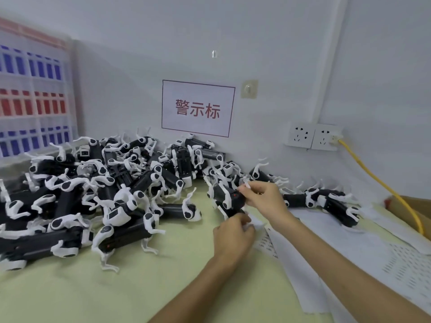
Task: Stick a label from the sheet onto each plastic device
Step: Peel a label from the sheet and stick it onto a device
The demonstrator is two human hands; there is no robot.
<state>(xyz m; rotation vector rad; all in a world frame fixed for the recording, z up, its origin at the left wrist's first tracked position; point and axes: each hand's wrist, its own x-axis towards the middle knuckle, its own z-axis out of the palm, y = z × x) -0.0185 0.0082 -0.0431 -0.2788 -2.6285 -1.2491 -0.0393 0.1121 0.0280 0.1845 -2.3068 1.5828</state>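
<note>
While in the grip of left hand [233, 231] and right hand [261, 199], black white-legged device [222, 193].

wall sign [198, 108], red characters | wall sockets [300, 135] feeding yellow cable [373, 174] | cardboard box [414, 205] far right | blue-red chart [32, 99] left | pale green bench [116, 294]

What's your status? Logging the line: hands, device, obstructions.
Left hand and right hand both gripping one device. Whether it is labelled: cannot tell. Label sheets under right forearm, device pile left, nothing blocking.
</note>
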